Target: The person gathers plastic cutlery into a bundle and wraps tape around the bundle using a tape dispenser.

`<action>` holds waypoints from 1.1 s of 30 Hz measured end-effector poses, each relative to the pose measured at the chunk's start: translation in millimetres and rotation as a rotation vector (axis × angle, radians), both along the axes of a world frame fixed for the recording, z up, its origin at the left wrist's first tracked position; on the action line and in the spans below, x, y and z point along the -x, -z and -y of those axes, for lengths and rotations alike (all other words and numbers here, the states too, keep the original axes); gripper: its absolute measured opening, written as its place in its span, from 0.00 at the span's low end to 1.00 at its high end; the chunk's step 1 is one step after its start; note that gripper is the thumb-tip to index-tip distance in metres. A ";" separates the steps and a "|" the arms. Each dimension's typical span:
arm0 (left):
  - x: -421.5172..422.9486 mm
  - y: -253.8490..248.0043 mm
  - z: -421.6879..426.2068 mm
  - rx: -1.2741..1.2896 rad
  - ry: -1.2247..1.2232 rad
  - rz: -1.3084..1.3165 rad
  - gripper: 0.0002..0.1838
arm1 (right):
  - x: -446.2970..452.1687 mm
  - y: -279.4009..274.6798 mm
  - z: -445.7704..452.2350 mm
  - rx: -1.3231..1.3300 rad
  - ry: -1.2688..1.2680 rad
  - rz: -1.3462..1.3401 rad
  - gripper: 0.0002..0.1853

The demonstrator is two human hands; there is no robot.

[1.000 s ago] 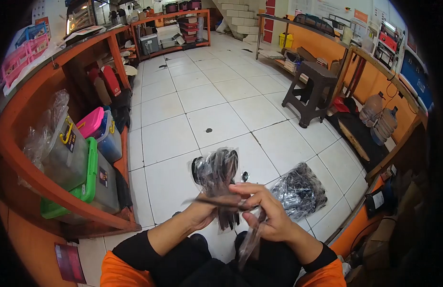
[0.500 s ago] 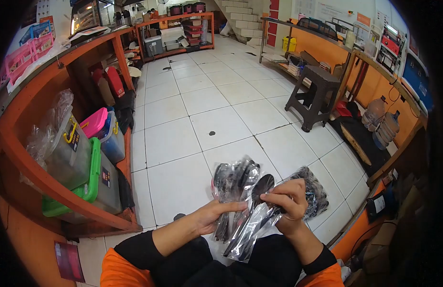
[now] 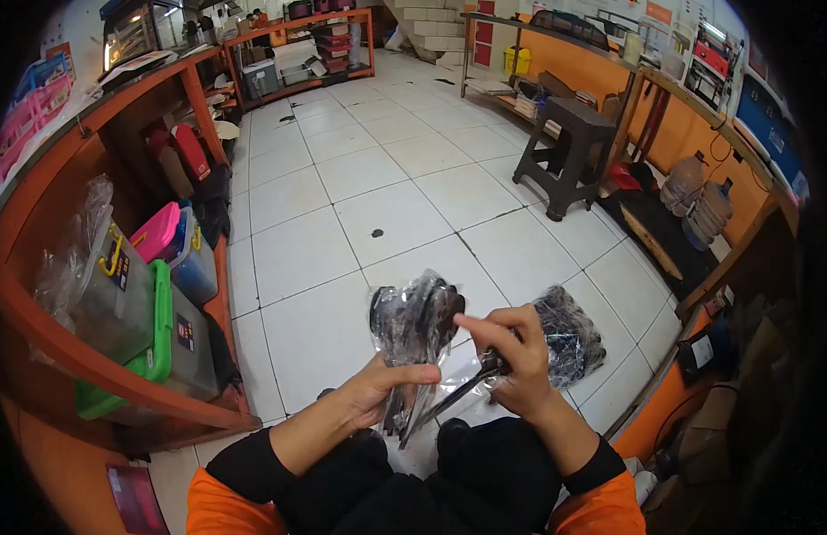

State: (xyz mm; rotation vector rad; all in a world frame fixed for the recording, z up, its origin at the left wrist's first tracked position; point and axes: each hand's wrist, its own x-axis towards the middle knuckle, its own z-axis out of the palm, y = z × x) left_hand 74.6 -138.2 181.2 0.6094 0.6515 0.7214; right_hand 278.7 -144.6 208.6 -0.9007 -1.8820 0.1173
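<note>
My left hand (image 3: 382, 388) is wrapped round a bundle of dark spoons in clear plastic wrappers (image 3: 412, 321), their rounded ends pointing away from me. My right hand (image 3: 516, 357) is just right of the bundle, index finger reaching toward the spoon ends, the other fingers curled on dark handles in clear plastic (image 3: 467, 390). How many pieces it holds cannot be made out. On the floor beyond my right hand lies a clear plastic pack of dark items (image 3: 570, 339).
White floor tiles (image 3: 297, 267) spread ahead. A dark plastic stool (image 3: 570, 152) stands at the right, near two large bottles (image 3: 708, 214). Lidded storage boxes (image 3: 128, 303) sit under the orange-framed counter (image 3: 101, 366) on the left. Stairs (image 3: 431, 31) rise at the back.
The right hand has lifted its index finger toward the spoon ends, and the spoon it held up between the hands is lowered. The bundle in the left hand has shifted left.
</note>
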 end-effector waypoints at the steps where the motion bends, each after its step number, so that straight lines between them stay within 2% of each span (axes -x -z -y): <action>1: 0.6 -1.2 -0.6 -0.001 -0.019 0.003 0.25 | -2.8 10.5 -10.1 -0.042 -0.011 0.011 0.33; 4: 1.9 -2.4 -1.5 0.000 -0.050 -0.011 0.23 | -8.1 -0.7 -6.3 0.093 -0.036 0.113 0.39; 5: 0.9 -5.7 -1.2 -0.001 -0.057 -0.026 0.24 | -10.4 -4.2 -4.6 0.173 -0.100 0.140 0.42; 8: 3.5 -7.4 -4.6 -0.036 -0.035 -0.087 0.25 | -17.8 -8.8 -1.3 0.456 -0.356 0.122 0.40; 9: 4.4 -7.0 -5.4 -0.054 -0.022 -0.110 0.25 | -22.1 -9.8 -2.0 0.587 -0.482 0.067 0.37; 12: 2.8 -0.1 -8.4 -0.132 -0.075 -0.194 0.26 | -29.2 7.8 -6.6 0.727 -0.557 -0.309 0.32; 13: 2.2 0.2 -8.6 -0.169 -0.083 -0.216 0.26 | -31.3 4.0 -6.1 0.759 -0.580 -0.412 0.27; 16: -2.5 0.9 -10.1 -0.281 -0.089 -0.274 0.26 | -43.5 11.4 -10.2 1.038 -0.520 -0.617 0.28; 17: -5.3 2.1 -9.7 -0.314 -0.078 -0.289 0.26 | -41.3 14.1 -11.9 0.984 -0.591 -0.710 0.29; 20: -10.4 3.2 -7.5 -0.309 -0.017 -0.246 0.24 | -27.9 -7.6 -4.7 1.099 -0.729 -0.860 0.25; 22: -13.2 -4.6 -6.2 -0.247 0.021 -0.188 0.24 | -28.5 6.6 -9.3 1.051 -0.634 -0.811 0.25; 24: -13.7 -4.3 -6.1 -0.257 0.041 -0.183 0.23 | -26.5 13.8 -11.0 1.069 -0.472 -0.844 0.27; 27: -13.9 3.8 -6.6 -0.325 0.042 -0.226 0.24 | -21.3 19.5 -12.4 1.019 -0.390 -0.758 0.26; 30: -13.4 11.6 -8.2 -0.363 0.040 -0.214 0.24 | -12.0 19.6 -14.2 0.869 -0.381 -0.626 0.20; 31: -13.4 13.1 -8.3 -0.365 0.042 -0.196 0.25 | -12.8 28.3 -18.8 0.928 -0.434 -0.628 0.17; 33: -13.8 6.5 -6.4 -0.302 0.027 -0.197 0.25 | -13.7 26.6 -22.4 0.924 -0.526 -0.631 0.16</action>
